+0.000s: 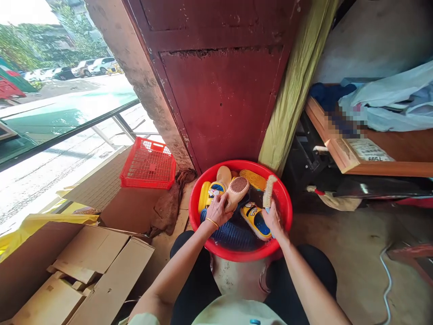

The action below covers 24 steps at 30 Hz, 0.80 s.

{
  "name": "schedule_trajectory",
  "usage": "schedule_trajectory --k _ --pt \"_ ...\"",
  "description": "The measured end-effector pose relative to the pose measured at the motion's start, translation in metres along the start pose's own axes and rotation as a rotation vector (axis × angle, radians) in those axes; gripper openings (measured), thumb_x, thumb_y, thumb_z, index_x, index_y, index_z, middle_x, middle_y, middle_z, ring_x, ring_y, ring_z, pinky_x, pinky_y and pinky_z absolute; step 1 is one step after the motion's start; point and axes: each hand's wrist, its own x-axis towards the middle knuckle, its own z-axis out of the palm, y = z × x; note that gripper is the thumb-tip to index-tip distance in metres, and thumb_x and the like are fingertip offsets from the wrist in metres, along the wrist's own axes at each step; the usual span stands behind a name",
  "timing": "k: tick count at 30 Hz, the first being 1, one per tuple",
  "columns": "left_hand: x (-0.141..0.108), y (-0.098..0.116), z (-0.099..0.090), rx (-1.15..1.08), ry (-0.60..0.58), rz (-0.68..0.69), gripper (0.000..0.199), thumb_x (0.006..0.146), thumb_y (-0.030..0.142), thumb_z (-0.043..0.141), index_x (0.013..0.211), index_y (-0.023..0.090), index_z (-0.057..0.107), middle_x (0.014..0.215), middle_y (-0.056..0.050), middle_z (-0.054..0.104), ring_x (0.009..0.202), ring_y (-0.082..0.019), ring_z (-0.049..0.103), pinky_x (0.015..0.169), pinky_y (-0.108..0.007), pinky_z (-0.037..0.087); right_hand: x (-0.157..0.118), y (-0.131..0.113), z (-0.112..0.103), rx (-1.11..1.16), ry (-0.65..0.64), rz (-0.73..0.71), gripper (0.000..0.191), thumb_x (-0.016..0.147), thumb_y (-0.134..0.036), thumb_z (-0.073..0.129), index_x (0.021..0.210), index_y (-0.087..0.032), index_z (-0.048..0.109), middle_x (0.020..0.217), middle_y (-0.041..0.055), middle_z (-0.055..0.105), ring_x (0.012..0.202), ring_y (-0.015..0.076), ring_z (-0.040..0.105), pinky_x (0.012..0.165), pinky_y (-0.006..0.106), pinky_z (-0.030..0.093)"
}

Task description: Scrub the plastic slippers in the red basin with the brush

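Note:
My left hand (218, 211) is closed around a tan-soled shoe (237, 192), its patterned sole turned up. In my right hand (274, 220) is a scrub brush (269, 189), held by its handle with the pale bristles upright, apart from the shoe. Both hands are over a red basin (287, 198) between my knees. Inside it, a yellow and blue slipper (256, 221) lies near my right hand. A dark blue sole (233, 235) is closest to me, and a yellow sole (253, 179) rests at the back. Dark water seems to lie around them.
A dark red door (219, 108) stands right behind the basin, beside a yellow-green curtain (294, 85). To the left are a red plastic crate (149, 164) and cardboard boxes (91, 248). A wooden-edged bed frame (352, 158) with bags on it is at right. A pale cable (386, 280) crosses the floor.

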Motion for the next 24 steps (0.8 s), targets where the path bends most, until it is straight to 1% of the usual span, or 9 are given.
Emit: schedule_trajectory --k 2,4,6,8,10,13,18,21,24 --pt "-0.007 -0.003 0.016 0.093 0.010 0.015 0.091 0.071 0.033 0.077 0.151 0.023 0.035 0.147 -0.017 0.043 0.128 -0.036 0.052 0.106 -0.051 0.045 -0.012 -0.017 -0.006 -0.056 0.000 -0.094 0.076 0.096 -0.035 0.045 0.160 -0.009 0.013 0.143 0.0233 0.056 0.118 0.0304 0.064 0.095 0.040 0.052" --pt "-0.013 -0.005 0.029 0.136 0.022 0.028 0.090 0.075 0.038 0.076 0.152 0.021 0.032 0.150 -0.020 0.040 0.130 -0.037 0.050 0.107 -0.053 0.044 -0.029 -0.038 -0.009 -0.150 -0.092 -0.201 0.076 0.100 -0.037 0.041 0.163 -0.014 0.006 0.139 0.0220 0.059 0.106 0.0295 0.069 0.087 0.040 0.055" --pt "-0.016 -0.005 0.037 0.143 0.023 0.022 0.084 0.080 0.045 0.071 0.151 0.019 0.035 0.151 -0.022 0.041 0.131 -0.038 0.050 0.106 -0.053 0.044 -0.044 -0.059 -0.010 -0.279 -0.233 -0.299 0.067 0.101 -0.030 0.035 0.164 -0.025 0.012 0.132 0.0184 0.063 0.089 0.0254 0.071 0.077 0.037 0.056" --pt "-0.017 -0.004 0.042 0.135 0.006 0.013 0.077 0.084 0.047 0.067 0.150 0.018 0.039 0.151 -0.022 0.041 0.132 -0.039 0.048 0.107 -0.054 0.043 -0.050 -0.075 -0.012 -0.399 -0.319 -0.360 0.065 0.100 -0.019 0.033 0.162 -0.033 0.022 0.130 0.0165 0.063 0.083 0.0220 0.070 0.075 0.035 0.055" --pt "-0.019 -0.003 0.047 0.117 -0.013 0.001 0.075 0.085 0.041 0.065 0.151 0.019 0.039 0.153 -0.021 0.040 0.134 -0.039 0.046 0.108 -0.054 0.042 -0.040 -0.086 -0.015 -0.469 -0.333 -0.347 0.066 0.097 -0.013 0.034 0.160 -0.032 0.030 0.126 0.0168 0.063 0.089 0.0225 0.069 0.082 0.035 0.054" --pt "-0.021 0.000 0.056 0.093 -0.026 -0.014 0.079 0.082 0.032 0.066 0.154 0.022 0.036 0.155 -0.019 0.038 0.138 -0.040 0.042 0.109 -0.055 0.040 -0.003 -0.096 -0.020 -0.437 -0.317 -0.237 0.063 0.097 -0.014 0.035 0.158 -0.027 0.036 0.118 0.0165 0.067 0.103 0.0255 0.066 0.092 0.036 0.050" --pt "-0.024 -0.002 0.071 0.089 -0.039 -0.004 0.087 0.077 0.028 0.070 0.155 0.021 0.033 0.155 -0.019 0.038 0.140 -0.038 0.039 0.112 -0.053 0.038 0.048 -0.103 -0.017 -0.371 -0.332 -0.153 0.055 0.097 -0.016 0.038 0.152 -0.023 0.046 0.110 0.0156 0.074 0.107 0.0244 0.067 0.093 0.034 0.048" --pt "-0.026 -0.005 0.079 0.062 -0.045 -0.013 0.093 0.074 0.026 0.071 0.156 0.020 0.028 0.154 -0.018 0.040 0.141 -0.035 0.039 0.113 -0.051 0.039 0.046 -0.098 -0.015 -0.356 -0.355 -0.124 0.056 0.099 -0.017 0.035 0.154 -0.020 0.042 0.107 0.0176 0.075 0.102 0.0261 0.071 0.090 0.036 0.050" --pt "-0.028 -0.008 0.084 0.037 -0.042 -0.057 0.098 0.072 0.025 0.069 0.157 0.018 0.021 0.154 -0.018 0.040 0.141 -0.034 0.040 0.113 -0.051 0.039 0.021 -0.086 -0.013 -0.355 -0.393 -0.119 0.058 0.099 -0.018 0.034 0.157 -0.019 0.036 0.104 0.0187 0.075 0.098 0.0300 0.073 0.087 0.041 0.051"
